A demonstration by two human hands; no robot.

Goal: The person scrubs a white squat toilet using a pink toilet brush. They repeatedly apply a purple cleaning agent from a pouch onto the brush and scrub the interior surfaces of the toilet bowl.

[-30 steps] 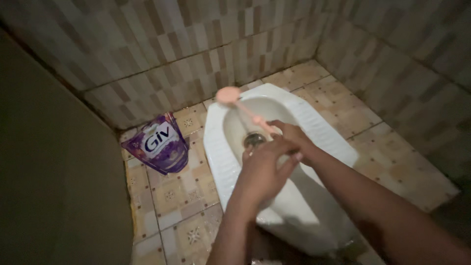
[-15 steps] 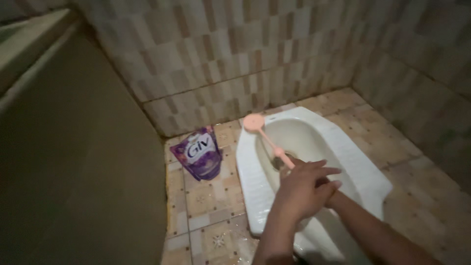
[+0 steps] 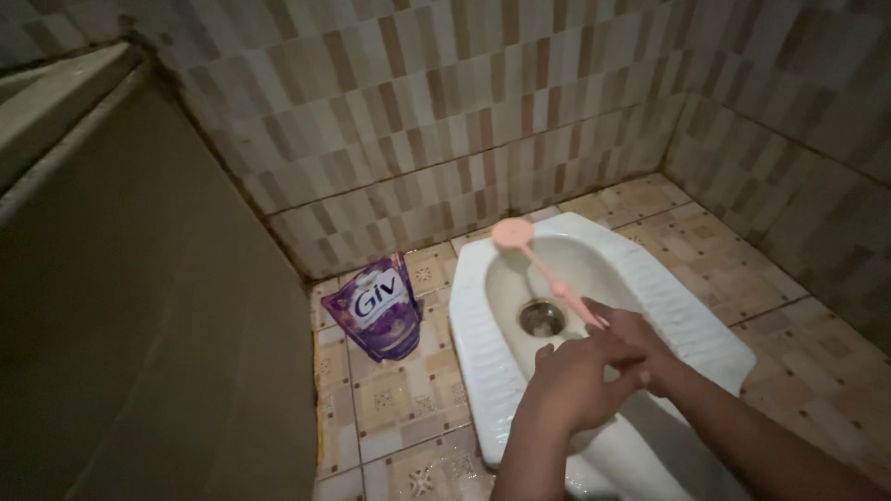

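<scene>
A white squat toilet (image 3: 471, 320) is set into the tiled floor, with a metal drain (image 3: 541, 318) in its bowl. A pink brush (image 3: 531, 252) with a round head reaches over the bowl's far rim. Its thin handle runs back into my right hand (image 3: 647, 351), which is closed around it. My left hand (image 3: 568, 388) lies across the right hand and wrist with its fingers stretched out. I cannot see it touching the handle.
A purple refill pouch (image 3: 376, 306) leans on the floor just left of the toilet, near the back wall. A dark, plain wall with a ledge (image 3: 139, 278) stands close on the left. Tiled walls (image 3: 445, 111) close the back and right.
The view has risen and shifted, so the toilet sits lower and further right. My hands stay together on the brush handle. The brush head has moved slightly right along the far rim.
</scene>
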